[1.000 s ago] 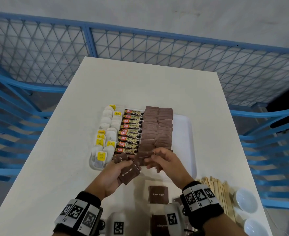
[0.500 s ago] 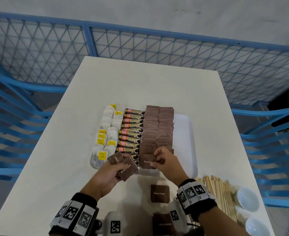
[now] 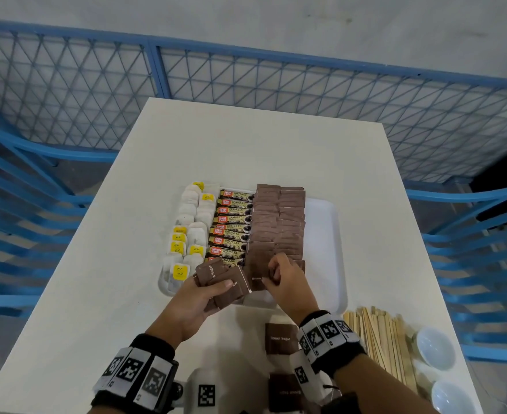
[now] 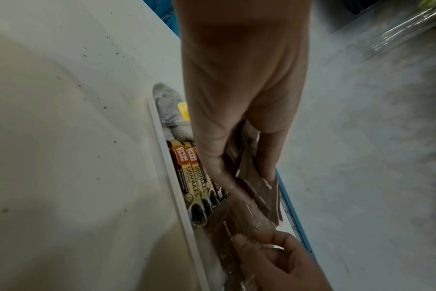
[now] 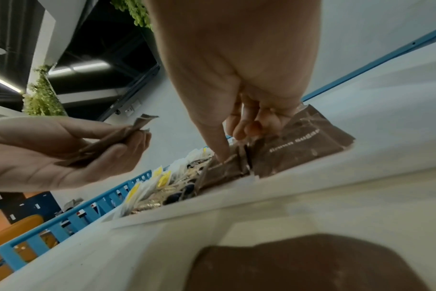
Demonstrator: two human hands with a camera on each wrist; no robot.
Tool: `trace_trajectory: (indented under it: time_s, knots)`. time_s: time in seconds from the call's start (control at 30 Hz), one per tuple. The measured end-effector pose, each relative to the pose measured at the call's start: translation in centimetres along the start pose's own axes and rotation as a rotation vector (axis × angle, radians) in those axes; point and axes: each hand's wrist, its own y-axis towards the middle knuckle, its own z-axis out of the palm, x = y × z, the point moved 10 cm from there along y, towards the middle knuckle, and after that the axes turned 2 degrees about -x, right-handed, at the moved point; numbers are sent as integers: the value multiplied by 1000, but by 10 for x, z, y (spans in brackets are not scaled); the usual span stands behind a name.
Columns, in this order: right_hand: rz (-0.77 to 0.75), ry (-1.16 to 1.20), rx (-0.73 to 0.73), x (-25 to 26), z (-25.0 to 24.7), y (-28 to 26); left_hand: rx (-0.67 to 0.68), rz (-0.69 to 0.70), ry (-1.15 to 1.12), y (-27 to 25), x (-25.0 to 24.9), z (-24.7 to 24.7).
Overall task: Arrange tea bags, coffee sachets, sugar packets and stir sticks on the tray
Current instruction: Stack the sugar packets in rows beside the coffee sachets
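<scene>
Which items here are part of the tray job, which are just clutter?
Job:
tray
tea bags
coffee sachets
sugar packets in rows
sugar packets in left hand
packet pinched by right hand
loose packet on table
stir sticks

Lying about:
two white bowls
blue fence

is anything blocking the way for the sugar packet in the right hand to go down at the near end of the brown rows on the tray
Nothing visible blocks it. The right hand holds a brown sugar packet at the near end of the brown sugar rows on the tray. The left hand, gripping spare sugar packets, sits beside it, over the coffee sachets.
</scene>
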Motion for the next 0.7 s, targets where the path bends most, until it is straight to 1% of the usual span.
trace_trajectory:
  time_s: [0.07,0.13,0.23,0.3,0.43,0.57,0.7]
  knots:
    - [-14,24,-24,7,-4,-1,-8,10,4,0,-1,1]
    - [1,143,11,17,-5,-3,-13,20,16,1,-2,2]
    - [35,405,166,36,2,-11,-11,24,33,1,-3,4]
    - [43,488,247,40,10,-14,-6,28,38,2,-4,6]
    - [96,478,271,27,14,-14,-23,8,1,3,-1,8]
    - [148,451,275,6,8,-19,-28,-30,-45,4,2,8]
    - [232,483,204,-24,-16,-21,-19,-76,-64,3,7,7]
